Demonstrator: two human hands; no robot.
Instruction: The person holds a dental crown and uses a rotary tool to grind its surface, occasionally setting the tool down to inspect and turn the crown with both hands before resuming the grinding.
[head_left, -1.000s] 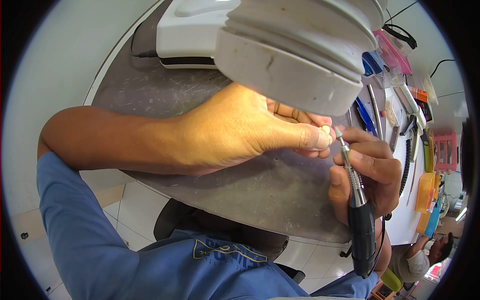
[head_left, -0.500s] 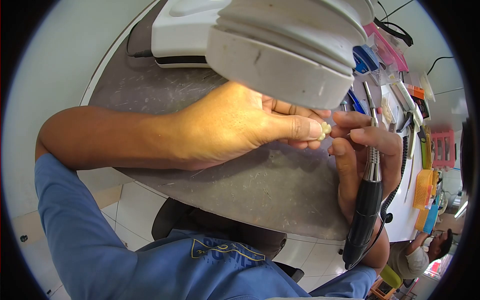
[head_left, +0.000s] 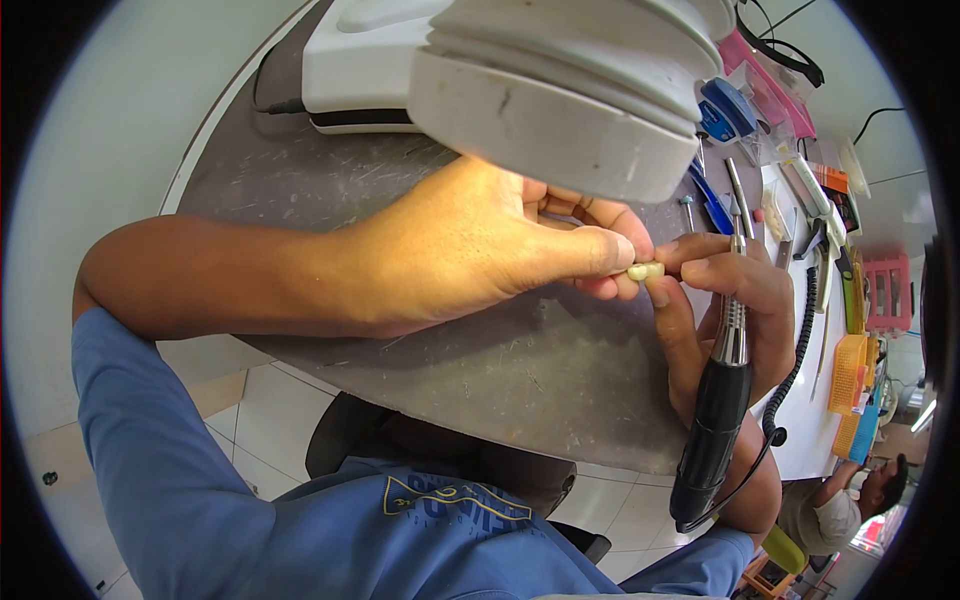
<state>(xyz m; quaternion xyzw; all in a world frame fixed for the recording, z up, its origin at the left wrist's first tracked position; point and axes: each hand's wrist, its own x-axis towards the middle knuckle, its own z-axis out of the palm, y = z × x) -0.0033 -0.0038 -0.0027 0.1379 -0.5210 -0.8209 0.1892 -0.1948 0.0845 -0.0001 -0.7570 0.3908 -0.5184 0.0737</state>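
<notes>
A small yellowish-white dental crown (head_left: pixel 646 271), lobed like joined teeth, sits between both hands above the bench. My left hand (head_left: pixel 500 240) pinches its left end between thumb and fingers. At the crown's right end, the thumb and a fingertip of my right hand (head_left: pixel 745 290) appear to touch it. The same right hand also holds a rotary handpiece (head_left: pixel 715 420), with a black body and a silver neck, tilted upright across the fingers. Its tip points up, away from the crown. My left fingers are partly hidden behind the thumb and crown.
A white round lamp or suction hood (head_left: pixel 550 120) hangs close above my hands. Behind it stands a white box-shaped unit (head_left: pixel 370 70). Blue tools (head_left: pixel 710 200), a coiled cord (head_left: pixel 800 350) and yellow baskets (head_left: pixel 850 375) lie to the right. Another person (head_left: pixel 840 510) sits farther off.
My right hand has moved slightly left, bringing its thumb and fingertip to the crown. The crown has turned to lie more sideways. The handpiece has shifted slightly left with the hand.
</notes>
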